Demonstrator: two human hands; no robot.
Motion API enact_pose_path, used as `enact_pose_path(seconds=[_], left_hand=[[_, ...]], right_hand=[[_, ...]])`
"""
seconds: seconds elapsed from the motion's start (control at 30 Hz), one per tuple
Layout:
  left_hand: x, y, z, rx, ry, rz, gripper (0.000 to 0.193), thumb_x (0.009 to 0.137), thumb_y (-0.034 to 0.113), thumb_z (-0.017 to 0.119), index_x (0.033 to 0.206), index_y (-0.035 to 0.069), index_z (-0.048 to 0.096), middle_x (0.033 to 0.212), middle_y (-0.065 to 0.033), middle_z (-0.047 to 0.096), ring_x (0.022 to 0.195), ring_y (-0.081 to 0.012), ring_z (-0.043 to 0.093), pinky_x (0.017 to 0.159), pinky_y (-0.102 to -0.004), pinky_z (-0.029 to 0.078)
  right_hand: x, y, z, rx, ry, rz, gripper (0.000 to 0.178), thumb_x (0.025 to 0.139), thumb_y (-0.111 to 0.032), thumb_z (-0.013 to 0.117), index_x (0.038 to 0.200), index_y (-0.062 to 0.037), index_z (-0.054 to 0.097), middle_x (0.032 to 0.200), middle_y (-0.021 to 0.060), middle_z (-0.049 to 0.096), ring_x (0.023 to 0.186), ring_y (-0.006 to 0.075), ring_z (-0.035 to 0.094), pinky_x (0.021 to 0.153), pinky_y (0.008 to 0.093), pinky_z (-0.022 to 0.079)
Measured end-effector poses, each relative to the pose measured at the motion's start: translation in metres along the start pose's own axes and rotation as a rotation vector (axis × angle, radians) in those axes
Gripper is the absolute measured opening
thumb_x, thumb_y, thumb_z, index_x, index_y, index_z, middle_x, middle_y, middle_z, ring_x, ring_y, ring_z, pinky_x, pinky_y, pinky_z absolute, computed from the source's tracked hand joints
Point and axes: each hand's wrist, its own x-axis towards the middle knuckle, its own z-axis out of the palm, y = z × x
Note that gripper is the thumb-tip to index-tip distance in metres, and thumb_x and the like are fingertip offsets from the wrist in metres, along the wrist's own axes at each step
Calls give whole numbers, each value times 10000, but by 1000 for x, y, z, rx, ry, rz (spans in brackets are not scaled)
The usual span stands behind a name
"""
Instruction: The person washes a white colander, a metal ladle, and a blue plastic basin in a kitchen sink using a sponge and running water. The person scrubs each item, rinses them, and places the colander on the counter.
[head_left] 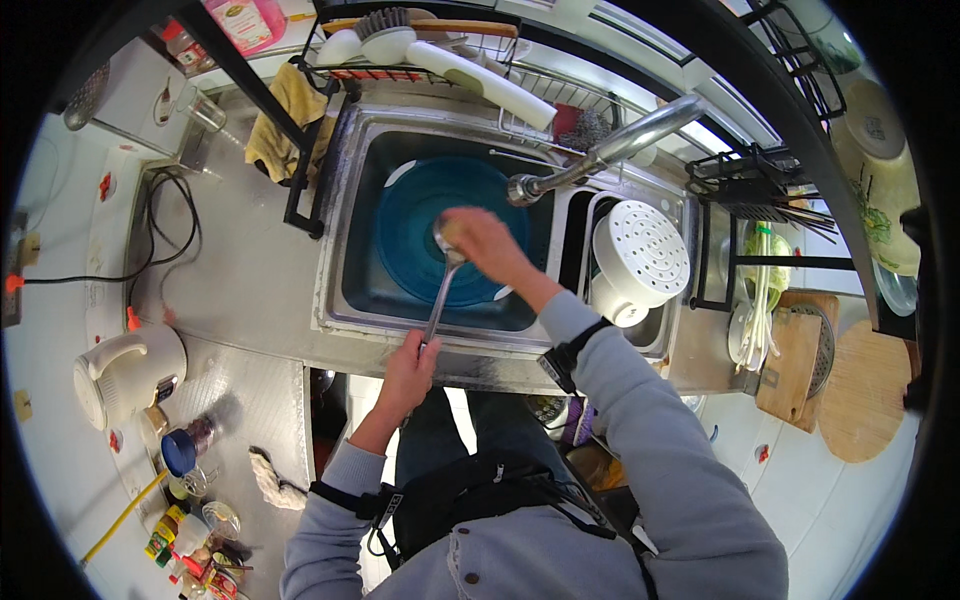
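Note:
A metal ladle [439, 300] is held slantwise over the sink, its bowl end up and away from me. My left hand [408, 372] is closed around the lower part of its handle, near the sink's front edge. My right hand [487, 243] is at the bowl end, fingers curled against it and slightly smeared by motion. Something yellowish shows under those fingers, too hidden to name. Beneath both lies a round blue basin [400, 245] inside the left sink bowl [360, 290].
A chrome faucet [610, 150] reaches over the sink from the right. A white perforated basket [640, 255] stands in the right sink bowl. Behind is a wire rack [400, 72] with a brush. A white kettle [130, 370] and a tan cloth [285, 130] are at left, cutting boards [865, 390] at right.

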Motion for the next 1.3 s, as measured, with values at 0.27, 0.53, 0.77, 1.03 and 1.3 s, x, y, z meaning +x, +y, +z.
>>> enact_pose_path(seconds=[0.27,0.53,0.77,1.03,1.3], left_hand=[[3,13,-18,-152,44,-38,242,999,295,506,941,61,480,595,-16,453,520,-107,461,479,-302,375],[-7,15,-10,12,-21,65,230,993,265,508,931,44,480,610,-97,509,527,-207,519,511,-361,415],[17,13,-2,100,145,176,226,993,265,510,926,54,462,601,-79,503,538,-178,524,492,-339,392],[42,33,21,-42,124,116,216,985,250,523,965,42,467,556,-41,492,428,-125,474,385,-302,345],[29,54,39,-419,-86,-131,263,983,335,531,1017,87,452,607,21,422,443,-79,408,377,-262,344]], right_hand=[[8,-33,14,52,-41,-143,320,891,-154,603,1205,-102,566,1248,140,560,1170,330,519,989,409,413],[27,-15,4,-14,-107,-243,320,903,-97,565,1222,-93,571,1193,136,577,1093,343,550,947,372,443],[-1,-7,18,134,304,234,414,926,-189,601,1298,-39,497,1170,154,575,1069,263,570,914,345,456],[-38,-41,53,1122,44,731,357,948,-334,606,1143,-41,544,969,53,633,872,137,609,770,291,499],[-17,-47,40,851,246,743,213,958,-199,571,1082,-26,558,829,51,638,696,129,614,616,272,516]])
